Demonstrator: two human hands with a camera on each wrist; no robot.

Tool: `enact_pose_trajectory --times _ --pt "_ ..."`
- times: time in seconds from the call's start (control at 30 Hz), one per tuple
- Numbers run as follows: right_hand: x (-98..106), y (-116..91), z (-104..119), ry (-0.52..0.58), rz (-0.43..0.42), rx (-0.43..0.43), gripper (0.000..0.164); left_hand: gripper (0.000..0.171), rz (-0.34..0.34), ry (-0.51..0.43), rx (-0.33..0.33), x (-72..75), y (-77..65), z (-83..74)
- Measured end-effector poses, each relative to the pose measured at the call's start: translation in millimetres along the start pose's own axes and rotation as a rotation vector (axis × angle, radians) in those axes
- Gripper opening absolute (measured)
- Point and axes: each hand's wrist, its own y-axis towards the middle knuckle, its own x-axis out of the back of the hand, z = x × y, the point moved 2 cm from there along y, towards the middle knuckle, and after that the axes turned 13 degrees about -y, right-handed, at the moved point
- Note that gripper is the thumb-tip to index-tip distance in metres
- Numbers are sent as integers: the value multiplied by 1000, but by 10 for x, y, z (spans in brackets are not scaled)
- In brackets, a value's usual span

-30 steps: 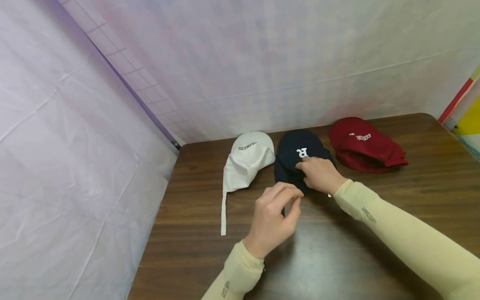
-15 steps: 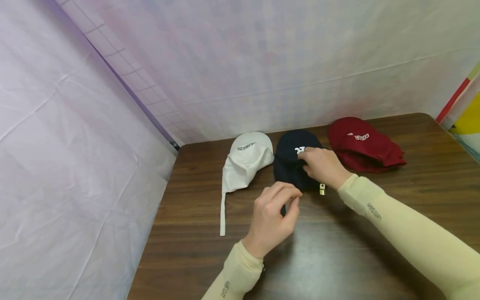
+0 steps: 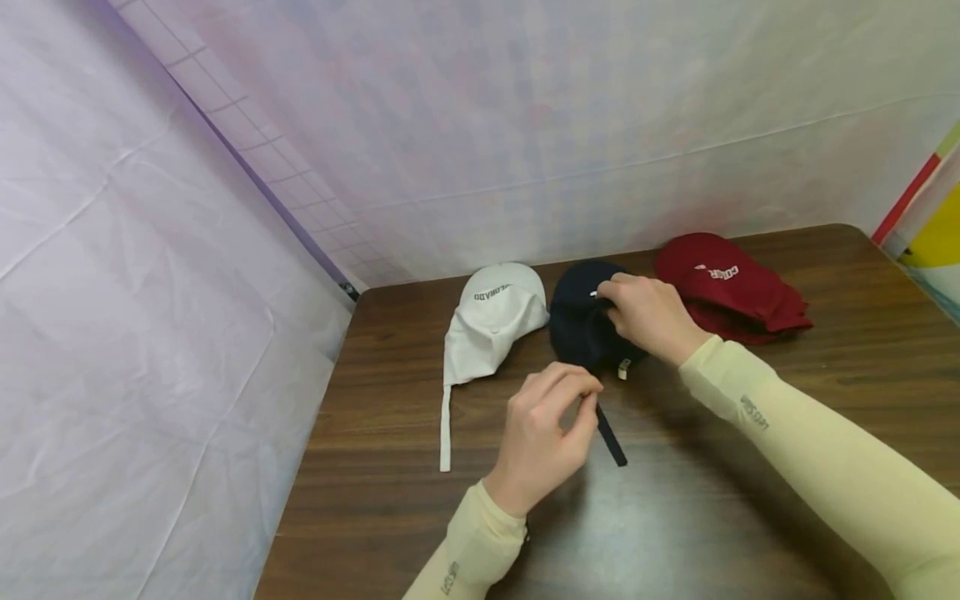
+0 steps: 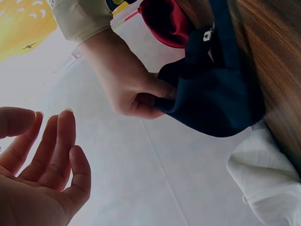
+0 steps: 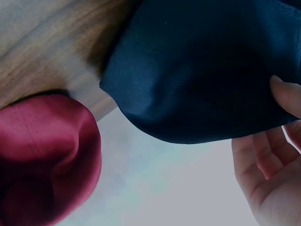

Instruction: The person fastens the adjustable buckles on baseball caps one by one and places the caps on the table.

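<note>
My right hand (image 3: 647, 312) pinches the top of a navy baseball cap (image 3: 581, 329) by its fabric, near a mostly covered white letter. In the right wrist view, the thumb lies on the dark cloth (image 5: 197, 70) and the fingers are behind it. The cap's dark strap (image 3: 611, 437) trails over the table, and a small metal buckle (image 3: 623, 369) hangs at its back. My left hand (image 3: 543, 433) hovers in front of the cap, fingers loosely bent around nothing; the left wrist view shows this hand (image 4: 44, 169) apart from the cap (image 4: 211, 94).
A white cap (image 3: 498, 321) with dark lettering lies left of the navy one, its strap (image 3: 446, 429) stretched toward me. To the right is a dark red cap (image 3: 731, 292). All sit along the back of the wooden table (image 3: 375, 517), against a pale cloth backdrop (image 3: 525, 125).
My right hand has tightened its hold on the navy cap's crown and raised it slightly. The white letter is now nearly covered, and the buckle and strap have come into view. The left hand stays put.
</note>
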Motion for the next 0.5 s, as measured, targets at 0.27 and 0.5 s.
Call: enact_pose_trajectory --times 0.27,0.5 --pt "116 58 -42 7 -50 -1 20 14 -8 5 -24 -5 12 -7" --pt "183 92 -56 11 -67 5 19 14 -8 4 -22 -9 4 -14"
